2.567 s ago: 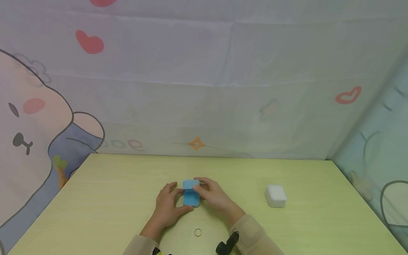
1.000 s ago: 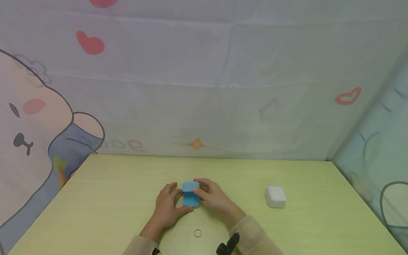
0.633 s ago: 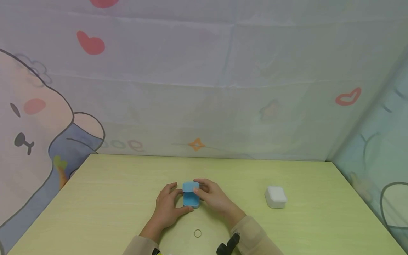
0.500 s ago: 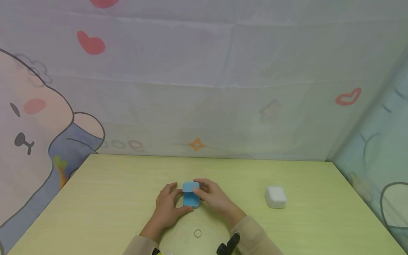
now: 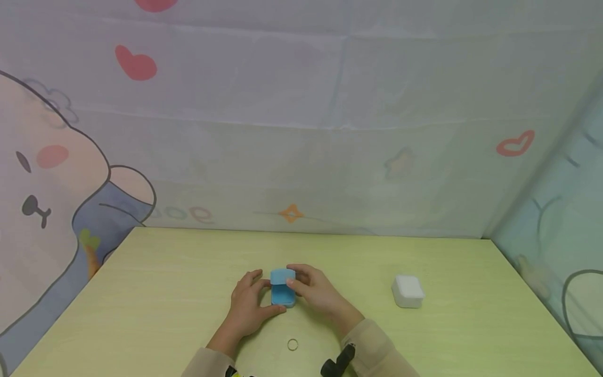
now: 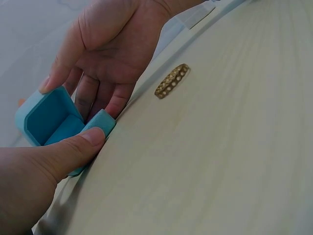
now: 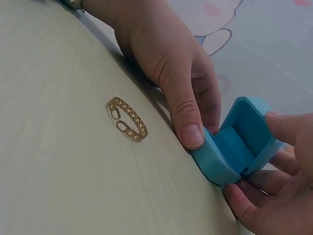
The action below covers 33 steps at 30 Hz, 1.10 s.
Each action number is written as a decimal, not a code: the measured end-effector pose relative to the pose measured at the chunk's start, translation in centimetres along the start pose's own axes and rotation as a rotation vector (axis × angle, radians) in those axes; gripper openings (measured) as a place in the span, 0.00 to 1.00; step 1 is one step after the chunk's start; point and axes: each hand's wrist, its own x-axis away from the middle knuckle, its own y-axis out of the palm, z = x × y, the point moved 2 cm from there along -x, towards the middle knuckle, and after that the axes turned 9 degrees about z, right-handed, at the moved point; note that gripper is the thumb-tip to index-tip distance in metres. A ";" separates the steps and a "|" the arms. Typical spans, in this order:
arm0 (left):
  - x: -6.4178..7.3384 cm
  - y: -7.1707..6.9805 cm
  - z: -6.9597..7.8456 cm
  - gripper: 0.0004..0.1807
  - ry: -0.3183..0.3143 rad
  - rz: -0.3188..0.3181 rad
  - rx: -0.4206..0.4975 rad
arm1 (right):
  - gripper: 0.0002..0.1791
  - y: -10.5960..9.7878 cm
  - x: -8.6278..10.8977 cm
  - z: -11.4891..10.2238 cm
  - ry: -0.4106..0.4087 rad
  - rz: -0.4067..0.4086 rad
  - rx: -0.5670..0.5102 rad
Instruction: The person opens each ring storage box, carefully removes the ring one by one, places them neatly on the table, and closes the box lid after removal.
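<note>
A small light-blue ring box (image 5: 282, 299) stands on the table with its lid raised; its inside (image 7: 234, 147) is blue and I see no ring in it. My left hand (image 5: 246, 310) holds the base, the thumb pressed on the front edge in the left wrist view. With its thumb on the lid's edge and its fingers around the side and back, my right hand (image 5: 321, 294) grips the raised lid (image 6: 41, 115). Nearer to me, between the forearms, lies a gold-coloured openwork ring (image 7: 131, 113), apart from both hands. Its band has a gap.
To the right on the pale yellow-green table (image 5: 452, 335) stands a white rounded box (image 5: 408, 291). A printed cloth (image 5: 264, 94) hangs behind the table's back edge. A black device (image 5: 337, 361) is fixed at the right wrist.
</note>
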 end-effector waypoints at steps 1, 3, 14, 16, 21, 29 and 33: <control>0.0 0.0 0.0 0.33 -0.001 0.000 0.002 | 0.28 0.0 0.0 0.1 0.001 -0.001 -0.002; 0.0 0.0 -0.1 0.33 0.005 0.005 0.005 | 0.29 0.0 -0.1 0.4 0.000 -0.004 -0.005; 0.1 0.1 -0.1 0.34 0.001 0.002 -0.004 | 0.29 -0.1 0.0 0.4 0.001 -0.012 -0.018; 0.0 0.2 -0.1 0.33 -0.003 0.000 -0.006 | 0.29 -0.1 -0.1 0.4 0.003 -0.010 -0.017; 0.0 0.2 -0.2 0.33 -0.004 0.001 -0.005 | 0.29 -0.1 -0.1 0.5 -0.003 -0.012 -0.008; 0.0 0.2 -0.1 0.33 -0.016 -0.003 0.012 | 0.29 -0.2 -0.1 0.4 -0.007 -0.021 -0.006; 0.0 0.2 -0.2 0.33 -0.008 0.000 0.008 | 0.29 -0.2 -0.1 0.3 -0.011 -0.025 0.000</control>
